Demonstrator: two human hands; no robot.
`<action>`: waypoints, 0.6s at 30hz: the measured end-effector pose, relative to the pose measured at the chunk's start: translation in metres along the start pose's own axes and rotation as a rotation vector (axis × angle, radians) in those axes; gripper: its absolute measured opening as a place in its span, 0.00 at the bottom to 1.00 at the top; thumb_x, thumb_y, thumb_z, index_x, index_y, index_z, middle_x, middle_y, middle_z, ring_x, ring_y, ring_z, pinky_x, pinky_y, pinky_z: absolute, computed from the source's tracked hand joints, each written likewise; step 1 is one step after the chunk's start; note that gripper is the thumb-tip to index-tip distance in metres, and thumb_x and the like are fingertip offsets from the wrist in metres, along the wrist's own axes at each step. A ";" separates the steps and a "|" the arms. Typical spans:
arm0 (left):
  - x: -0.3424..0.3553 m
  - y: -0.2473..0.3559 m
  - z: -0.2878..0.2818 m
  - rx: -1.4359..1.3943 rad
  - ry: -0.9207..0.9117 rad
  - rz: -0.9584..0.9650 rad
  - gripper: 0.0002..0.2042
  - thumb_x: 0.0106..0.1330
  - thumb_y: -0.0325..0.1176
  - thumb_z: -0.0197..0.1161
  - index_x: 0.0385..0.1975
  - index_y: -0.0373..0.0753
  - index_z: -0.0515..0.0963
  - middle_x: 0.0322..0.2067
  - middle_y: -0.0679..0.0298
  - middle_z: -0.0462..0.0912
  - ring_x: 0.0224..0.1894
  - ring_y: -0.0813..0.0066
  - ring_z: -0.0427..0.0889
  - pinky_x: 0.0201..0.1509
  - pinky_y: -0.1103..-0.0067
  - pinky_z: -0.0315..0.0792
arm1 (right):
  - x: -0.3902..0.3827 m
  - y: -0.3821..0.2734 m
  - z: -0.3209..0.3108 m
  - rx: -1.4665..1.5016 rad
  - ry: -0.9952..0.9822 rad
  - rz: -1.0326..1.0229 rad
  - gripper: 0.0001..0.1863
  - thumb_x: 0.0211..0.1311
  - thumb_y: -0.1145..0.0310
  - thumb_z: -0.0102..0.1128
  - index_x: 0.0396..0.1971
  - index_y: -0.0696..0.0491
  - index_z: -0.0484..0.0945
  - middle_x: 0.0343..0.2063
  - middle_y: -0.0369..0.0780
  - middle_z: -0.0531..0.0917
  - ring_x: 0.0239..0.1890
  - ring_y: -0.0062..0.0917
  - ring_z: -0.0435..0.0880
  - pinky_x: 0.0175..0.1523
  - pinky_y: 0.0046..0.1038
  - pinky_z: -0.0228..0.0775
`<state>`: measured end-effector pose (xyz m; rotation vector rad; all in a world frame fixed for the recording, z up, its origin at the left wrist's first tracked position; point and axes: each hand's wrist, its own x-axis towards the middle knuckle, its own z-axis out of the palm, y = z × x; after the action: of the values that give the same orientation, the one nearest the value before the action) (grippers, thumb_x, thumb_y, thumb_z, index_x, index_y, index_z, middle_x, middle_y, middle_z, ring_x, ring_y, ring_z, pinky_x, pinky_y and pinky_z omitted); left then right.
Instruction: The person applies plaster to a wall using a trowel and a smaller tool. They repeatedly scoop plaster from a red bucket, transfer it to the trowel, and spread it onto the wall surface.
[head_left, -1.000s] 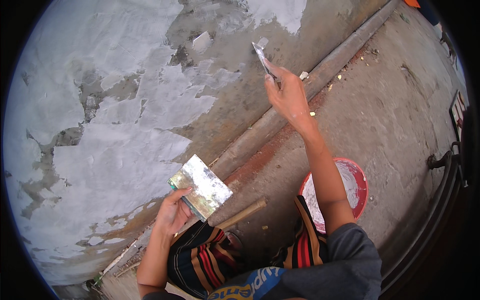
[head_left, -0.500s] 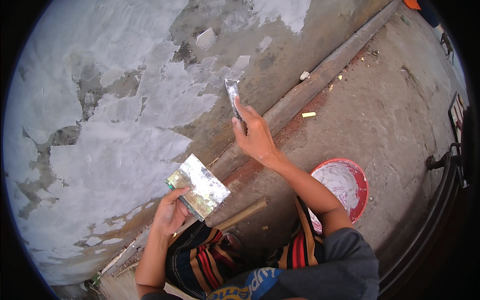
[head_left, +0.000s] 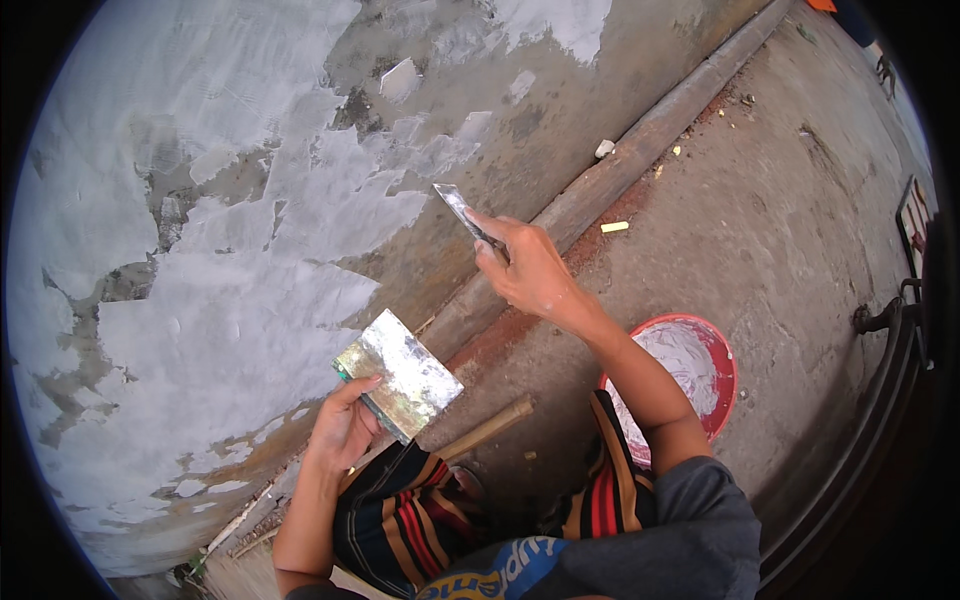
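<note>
My left hand grips a wide metal plate, shiny and stained, low beside the wall. My right hand holds a narrow metal putty knife, its blade pointing up and left over the lower wall, above and right of the plate. The grey wall carries irregular patches of pale filler over darker, stained surface. Under my right forearm, a red basin of white paste stands on the ground, partly hidden by the arm and leg.
A long pipe-like ledge runs along the wall's foot. A wooden stick lies near my legs. Small yellow and white bits are scattered on the concrete ground. Dark metal bars stand at the right.
My right hand with the putty knife has come down and to the left, from high on the right to just above the plate. My left hand has barely moved.
</note>
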<state>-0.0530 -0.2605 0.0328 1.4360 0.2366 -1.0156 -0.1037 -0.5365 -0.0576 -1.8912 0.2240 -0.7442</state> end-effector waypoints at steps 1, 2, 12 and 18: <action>0.001 0.001 0.000 0.002 -0.005 0.003 0.19 0.64 0.30 0.56 0.53 0.30 0.68 0.49 0.55 0.78 0.50 0.65 0.80 0.58 0.67 0.73 | -0.001 0.005 -0.003 -0.012 0.055 -0.023 0.24 0.63 0.75 0.52 0.59 0.60 0.69 0.25 0.43 0.76 0.24 0.17 0.75 0.28 0.22 0.67; 0.001 0.001 0.000 0.005 -0.010 0.006 0.18 0.64 0.30 0.56 0.53 0.30 0.68 0.49 0.55 0.78 0.50 0.65 0.80 0.58 0.67 0.73 | -0.001 0.009 -0.007 -0.023 0.109 -0.046 0.23 0.63 0.74 0.52 0.59 0.60 0.69 0.24 0.42 0.77 0.23 0.16 0.75 0.26 0.22 0.67; 0.002 -0.002 -0.003 0.020 0.019 0.000 0.18 0.64 0.29 0.56 0.53 0.30 0.68 0.49 0.56 0.79 0.50 0.66 0.80 0.57 0.68 0.73 | 0.047 0.029 -0.003 -0.053 0.326 -0.030 0.24 0.66 0.71 0.52 0.60 0.64 0.66 0.22 0.40 0.76 0.14 0.17 0.73 0.19 0.22 0.66; 0.010 -0.002 -0.002 0.009 -0.039 -0.021 0.19 0.64 0.29 0.56 0.54 0.31 0.68 0.49 0.57 0.79 0.51 0.66 0.80 0.58 0.68 0.73 | 0.010 0.016 0.032 0.019 0.187 -0.059 0.25 0.65 0.73 0.54 0.61 0.64 0.65 0.31 0.43 0.78 0.16 0.18 0.75 0.21 0.23 0.70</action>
<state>-0.0478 -0.2631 0.0245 1.4236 0.2194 -1.0618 -0.0744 -0.5242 -0.0760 -1.8171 0.2778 -0.9613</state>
